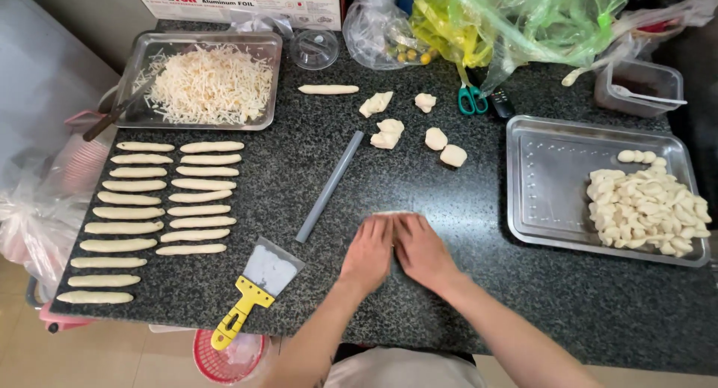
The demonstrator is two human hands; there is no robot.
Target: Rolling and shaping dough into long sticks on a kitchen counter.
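**Both palms pressing flat on dough**

Left hand [368,252] & right hand [420,247] are lying side by side, touching, fingers flat, not gripping, on a dough piece [393,214]; only its far edge is peeking out past the fingertips, mid-counter [479,283]. Roller [329,186] & scraper [258,287] are sitting just left. Dough lumps [437,139] are sitting beyond; rolled sticks [149,216] are lying far left.

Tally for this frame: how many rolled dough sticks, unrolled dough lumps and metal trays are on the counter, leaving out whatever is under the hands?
Rolled dough sticks: 21
Unrolled dough lumps: 5
Metal trays: 2
Total: 28
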